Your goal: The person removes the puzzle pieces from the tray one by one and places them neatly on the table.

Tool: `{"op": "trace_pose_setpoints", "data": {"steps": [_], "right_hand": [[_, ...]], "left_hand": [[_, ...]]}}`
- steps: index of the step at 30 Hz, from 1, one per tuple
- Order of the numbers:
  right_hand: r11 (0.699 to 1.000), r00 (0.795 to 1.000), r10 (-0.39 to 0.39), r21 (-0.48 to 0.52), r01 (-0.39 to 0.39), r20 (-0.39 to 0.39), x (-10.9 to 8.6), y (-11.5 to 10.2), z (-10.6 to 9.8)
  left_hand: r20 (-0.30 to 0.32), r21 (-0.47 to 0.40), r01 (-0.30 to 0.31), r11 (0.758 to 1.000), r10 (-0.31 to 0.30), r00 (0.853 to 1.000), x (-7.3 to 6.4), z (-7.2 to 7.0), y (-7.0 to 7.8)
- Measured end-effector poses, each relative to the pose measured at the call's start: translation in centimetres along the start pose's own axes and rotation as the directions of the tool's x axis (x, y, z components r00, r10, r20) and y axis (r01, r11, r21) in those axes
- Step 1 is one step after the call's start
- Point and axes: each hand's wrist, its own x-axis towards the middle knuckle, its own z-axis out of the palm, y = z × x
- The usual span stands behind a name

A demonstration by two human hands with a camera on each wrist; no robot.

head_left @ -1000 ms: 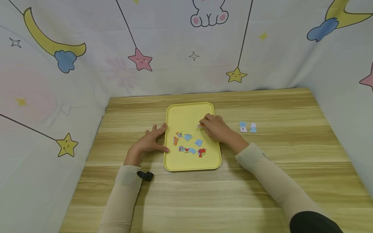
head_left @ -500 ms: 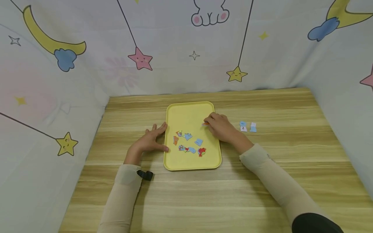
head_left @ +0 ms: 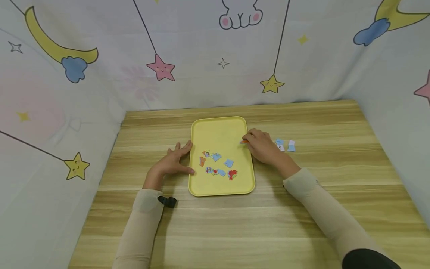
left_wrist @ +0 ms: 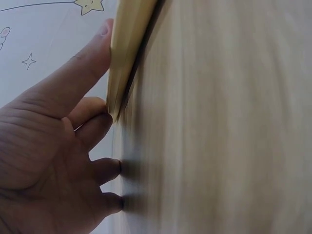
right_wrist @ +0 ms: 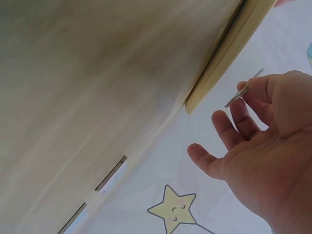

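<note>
My right hand [head_left: 263,147] pinches a thin, flat puzzle piece [head_left: 243,142] with orange and blue on it, over the right rim of the yellow tray [head_left: 218,130]. In the right wrist view the piece [right_wrist: 237,97] shows edge-on between thumb and fingertips, raised off the table. My left hand [head_left: 171,162] rests at the tray's left side, fingers spread, thumb and fingertips touching the rim. Within the tray lie an orange piece [head_left: 202,161], a blue piece [head_left: 229,163], a red piece [head_left: 232,175] and two joined-looking groups, an upper one [head_left: 216,157] and a lower one [head_left: 220,172].
Right of the tray, two small blue-and-white groups of pieces lie on the wooden table [head_left: 215,231]: a left one [head_left: 280,142], partly behind my right hand, and a right one [head_left: 291,146]. A white curtain [head_left: 195,89] printed with stars and moons hangs behind the table.
My right hand has moved rightward with the pinched puzzle piece, from inside the tray to its right rim. The left hand stays at the tray's left edge.
</note>
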Motion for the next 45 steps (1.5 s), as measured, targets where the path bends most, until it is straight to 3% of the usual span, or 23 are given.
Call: {"op": "trace_pose_setpoints", "data": {"steps": [11, 23, 45], "right_hand": [[1.000, 1.000, 0.013, -0.002, -0.013, -0.028, -1.2, 0.7, -0.6], [0.995, 0.995, 0.096, 0.039, -0.095, -0.021, -2.3, 1.7, -1.1], [0.963, 0.965, 0.256, -0.073, -0.260, -0.053, -4.1, 3.0, -2.3]], "left_hand": [[0.004, -0.009, -0.006, 1.000, 0.006, 1.000, 0.0, 0.1, -0.1], [-0.001, -0.004, -0.014, 1.000, 0.014, 1.000, -0.1, 0.0, -0.1], [0.003, -0.010, -0.017, 1.000, 0.017, 1.000, -0.1, 0.0, -0.3]]}}
